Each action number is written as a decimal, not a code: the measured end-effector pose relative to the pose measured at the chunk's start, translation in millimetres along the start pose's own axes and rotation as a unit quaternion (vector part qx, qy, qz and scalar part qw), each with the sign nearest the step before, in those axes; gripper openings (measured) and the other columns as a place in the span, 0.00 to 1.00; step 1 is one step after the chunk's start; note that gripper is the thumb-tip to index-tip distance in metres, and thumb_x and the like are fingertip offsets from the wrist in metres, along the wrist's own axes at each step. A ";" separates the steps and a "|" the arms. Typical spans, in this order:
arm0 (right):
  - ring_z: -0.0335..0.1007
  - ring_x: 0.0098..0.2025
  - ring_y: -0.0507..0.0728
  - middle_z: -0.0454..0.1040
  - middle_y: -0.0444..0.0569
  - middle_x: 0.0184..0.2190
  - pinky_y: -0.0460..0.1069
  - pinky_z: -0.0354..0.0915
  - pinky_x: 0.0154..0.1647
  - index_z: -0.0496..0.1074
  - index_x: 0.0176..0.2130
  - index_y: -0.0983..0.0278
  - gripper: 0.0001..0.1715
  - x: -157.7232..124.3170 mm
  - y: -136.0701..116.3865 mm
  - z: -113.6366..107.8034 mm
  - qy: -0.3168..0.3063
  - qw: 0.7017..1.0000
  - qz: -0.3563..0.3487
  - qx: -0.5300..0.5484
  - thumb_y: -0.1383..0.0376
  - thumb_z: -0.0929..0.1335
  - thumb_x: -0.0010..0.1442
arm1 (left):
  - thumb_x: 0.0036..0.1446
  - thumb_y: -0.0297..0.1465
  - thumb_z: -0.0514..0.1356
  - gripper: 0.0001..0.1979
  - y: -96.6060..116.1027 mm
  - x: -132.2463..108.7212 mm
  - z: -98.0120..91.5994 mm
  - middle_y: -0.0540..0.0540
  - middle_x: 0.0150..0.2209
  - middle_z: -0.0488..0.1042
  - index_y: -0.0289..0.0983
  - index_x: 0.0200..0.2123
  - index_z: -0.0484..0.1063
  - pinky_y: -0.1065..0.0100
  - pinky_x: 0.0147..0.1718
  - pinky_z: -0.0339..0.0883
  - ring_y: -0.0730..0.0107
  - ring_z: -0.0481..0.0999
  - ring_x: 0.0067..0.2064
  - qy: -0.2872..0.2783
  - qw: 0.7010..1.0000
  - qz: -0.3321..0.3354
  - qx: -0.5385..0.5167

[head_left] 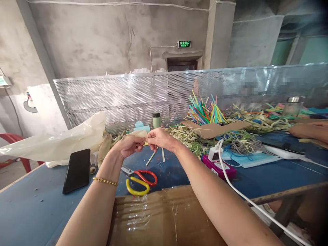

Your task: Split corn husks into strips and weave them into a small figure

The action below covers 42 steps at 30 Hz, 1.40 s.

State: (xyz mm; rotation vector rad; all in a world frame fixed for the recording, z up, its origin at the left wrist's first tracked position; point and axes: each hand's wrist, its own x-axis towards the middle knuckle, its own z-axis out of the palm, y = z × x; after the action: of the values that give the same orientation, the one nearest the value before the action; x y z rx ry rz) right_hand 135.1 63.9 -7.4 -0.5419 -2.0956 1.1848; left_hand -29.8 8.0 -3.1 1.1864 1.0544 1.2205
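Note:
Both hands meet above the middle of the blue table, fingers pinched together. Between them is a small pale, thin piece of sheet point(141, 133); its kind is unclear. My left hand point(132, 145) grips it from the left, with a gold bead bracelet on the wrist. My right hand point(161, 139) is closed on its right end, fingertips almost touching the left ones. Two narrow pale strips point(163, 155) lie on the table just below the right hand. Scissors point(141, 181) with one red and one yellow handle rest under the hands, blades partly hidden by my left wrist.
A large cream sheet point(64, 135) and a black phone point(76, 171) lie left. Cardboard point(164, 215) covers the near edge. Behind are a green bottle point(156, 120), colourful sticks point(205, 111) and heaped pale-green strips point(184, 136). A white cable point(246, 196) crosses right, near another person's arm point(310, 131).

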 end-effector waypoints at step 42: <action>0.66 0.15 0.49 0.70 0.43 0.14 0.43 0.67 0.16 0.65 0.24 0.66 0.10 -1.3 -3.1 3.5 0.012 0.999 0.015 0.029 0.71 0.66 0.56 | 0.42 0.26 0.67 0.08 0.8 -0.6 -2.1 0.50 0.18 0.65 0.32 0.21 0.69 0.74 0.19 0.55 0.79 0.63 0.19 -0.006 1.000 0.014 -0.005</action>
State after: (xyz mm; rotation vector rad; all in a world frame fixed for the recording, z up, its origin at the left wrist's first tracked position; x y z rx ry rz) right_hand 133.4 59.4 -6.5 -0.5603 -2.0336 1.2467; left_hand -32.1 7.6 -2.6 1.2025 1.0257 1.2375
